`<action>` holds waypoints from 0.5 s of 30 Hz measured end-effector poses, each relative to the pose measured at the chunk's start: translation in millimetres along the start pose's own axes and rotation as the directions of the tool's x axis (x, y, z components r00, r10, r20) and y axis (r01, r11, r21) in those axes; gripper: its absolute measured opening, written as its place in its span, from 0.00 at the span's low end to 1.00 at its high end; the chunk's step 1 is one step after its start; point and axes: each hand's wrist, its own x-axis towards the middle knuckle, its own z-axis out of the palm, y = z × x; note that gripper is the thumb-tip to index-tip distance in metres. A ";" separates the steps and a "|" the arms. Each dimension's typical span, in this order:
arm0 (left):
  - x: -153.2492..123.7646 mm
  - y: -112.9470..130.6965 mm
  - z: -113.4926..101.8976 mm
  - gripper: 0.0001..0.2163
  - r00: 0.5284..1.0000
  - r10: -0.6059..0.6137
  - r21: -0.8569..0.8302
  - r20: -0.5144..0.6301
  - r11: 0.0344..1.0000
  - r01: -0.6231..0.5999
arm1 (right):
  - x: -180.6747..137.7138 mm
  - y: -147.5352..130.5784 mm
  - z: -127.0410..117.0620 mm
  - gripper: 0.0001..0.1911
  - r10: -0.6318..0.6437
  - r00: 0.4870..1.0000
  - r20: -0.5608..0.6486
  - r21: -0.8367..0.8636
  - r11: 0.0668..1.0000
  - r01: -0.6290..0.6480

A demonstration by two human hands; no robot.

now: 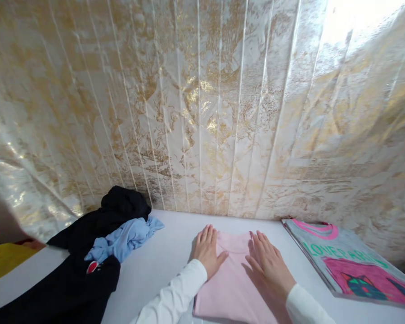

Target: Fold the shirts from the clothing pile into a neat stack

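Note:
A pale pink garment [234, 288], folded into a narrow panel, lies flat on the white table [162, 270] in front of me. My left hand [207, 249] rests along its left edge near the top, fingers stretched out and thumb reaching over the cloth. On the opposite edge lies my right hand [270, 263], also flat, with its fingers pointing away from me. Neither hand grips the fabric. The near end of the garment runs out of the bottom of the view.
Left of me is a heap of black clothing [84, 265] with a crumpled light blue cloth [124, 238] on it. At right lies a folded grey T-shirt [354, 261] with pink and green print. Yellow fabric [6, 261] shows at far left. A shiny gold-patterned curtain [202, 112] hangs behind.

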 end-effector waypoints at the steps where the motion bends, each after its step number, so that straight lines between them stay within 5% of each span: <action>1: 1.3 -2.5 4.1 0.35 1.000 0.013 0.016 -0.008 1.000 -0.013 | -4.4 4.7 5.4 0.35 0.007 1.000 0.017 -0.035 0.999 -0.007; 9: 0.1 -5.9 5.2 0.25 0.999 0.022 0.080 -0.031 0.997 -0.020 | 2.5 14.7 3.0 0.34 0.009 0.985 0.171 0.006 1.000 -0.010; 15: -43.4 10.7 -11.0 0.25 0.996 0.084 0.040 0.025 0.996 -0.085 | -18.6 21.8 1.3 0.26 0.045 0.995 0.084 0.128 0.990 -0.055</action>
